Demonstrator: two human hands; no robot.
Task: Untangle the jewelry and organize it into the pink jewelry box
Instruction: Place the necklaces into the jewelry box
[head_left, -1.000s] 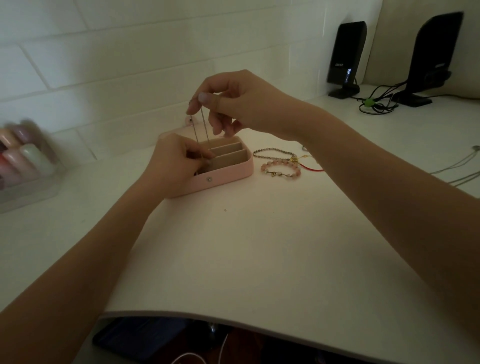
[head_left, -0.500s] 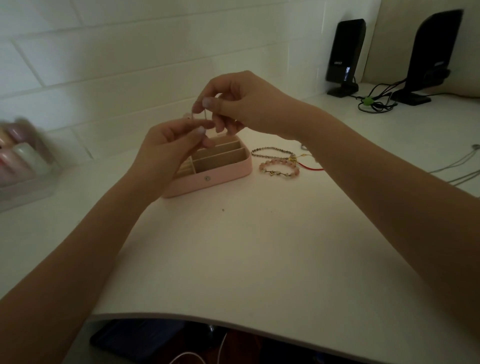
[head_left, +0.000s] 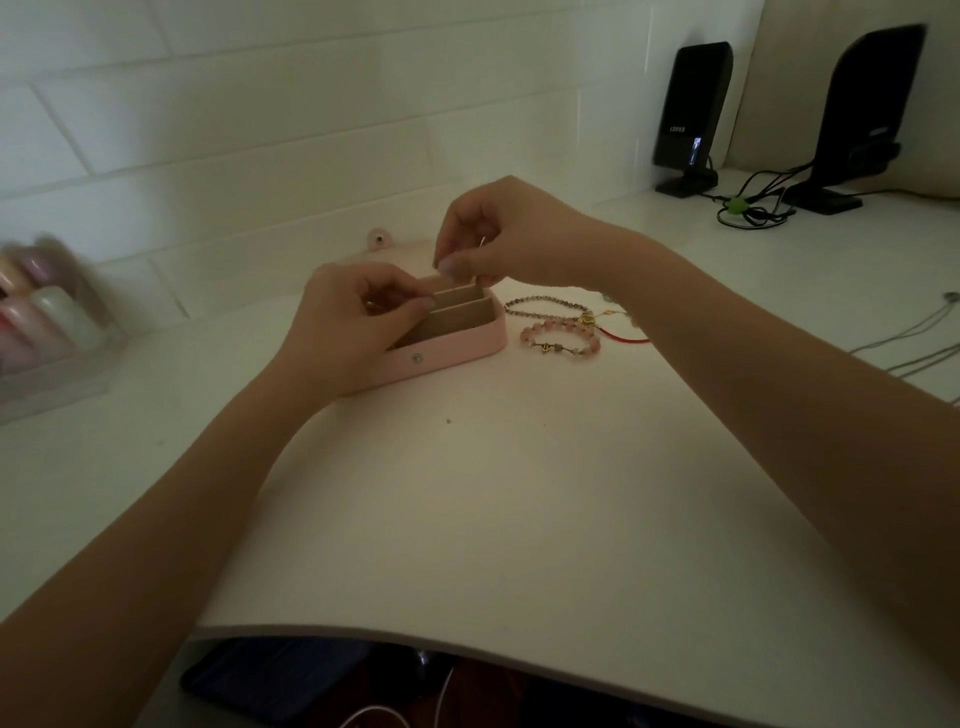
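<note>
Pink jewelry box (head_left: 457, 345) open on surface. Left hand (head_left: 353, 322) over box's left end, grip pinching something small — likely fine chain, barely visible. Right hand (head_left: 498, 234) above box's back edge, grip pinched too. Feed chain down slowly, avoid re-knotting. Bracelets (head_left: 561, 332) wait just right of box.

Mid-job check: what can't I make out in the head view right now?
- Chain: too thin and dim to trace between left hand and right hand.
- Pink jewelry box: left compartments hidden by the left hand.
- Bottles at the left edge: blurred.
- Red cord: runs behind the right forearm.
</note>
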